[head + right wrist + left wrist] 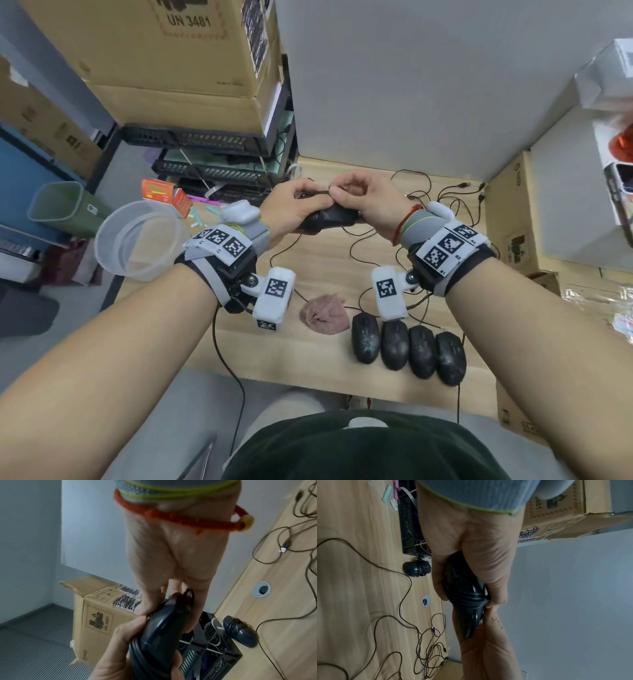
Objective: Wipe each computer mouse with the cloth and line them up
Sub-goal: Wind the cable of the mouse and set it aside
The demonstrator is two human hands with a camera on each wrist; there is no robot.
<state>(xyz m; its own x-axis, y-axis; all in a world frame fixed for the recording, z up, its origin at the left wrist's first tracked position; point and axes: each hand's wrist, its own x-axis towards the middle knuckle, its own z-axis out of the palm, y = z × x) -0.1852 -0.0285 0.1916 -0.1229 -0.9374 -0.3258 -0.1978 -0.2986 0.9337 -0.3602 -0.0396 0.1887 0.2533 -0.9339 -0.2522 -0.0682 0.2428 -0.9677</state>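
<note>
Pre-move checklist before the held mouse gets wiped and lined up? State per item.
1. Black corded mouse held off the wooden desk: ok, left hand grips its body.
2. Cable unwound: not ok; black cable is wrapped round the body, right hand pinching it.
3. Crumpled pink cloth within reach: ok, but it lies on the desk, in neither hand.
4. Row of four black mice in order: ok, side by side at the near edge.
5. Free slot beside the row: ok, bare desk between the cloth and the leftmost mouse.
6. Remaining work: not ok, another cable-wrapped dark mouse sits at the far edge.
</note>
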